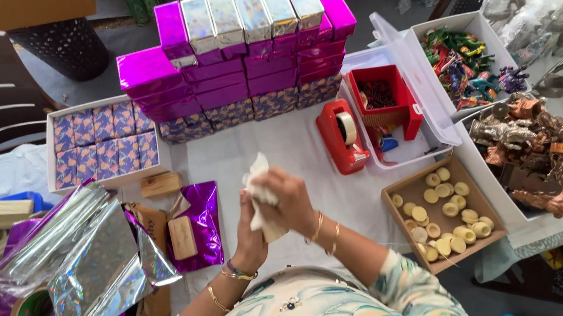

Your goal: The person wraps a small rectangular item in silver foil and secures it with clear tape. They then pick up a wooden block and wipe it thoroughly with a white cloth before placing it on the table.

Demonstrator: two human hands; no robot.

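Your two hands meet above the white-covered tabletop [335, 187], both closed on one small wooden block [270, 232] swathed in white tissue paper [257, 185]; the bundle's long axis runs up and away from you, tissue end toward the stacked boxes. Your right hand [288, 199] grips it from above, your left hand [249, 237] from below. Just left, two bare wooden blocks lie near a purple foil sheet [204, 224]. One red tape dispenser [340, 137] stands ahead. A brown cardboard tray [404, 183] holds many pale round discs; a white tray [54, 150] holds patterned purple boxes. Beyond, wrapped purple and silver boxes [245, 52] are stacked.
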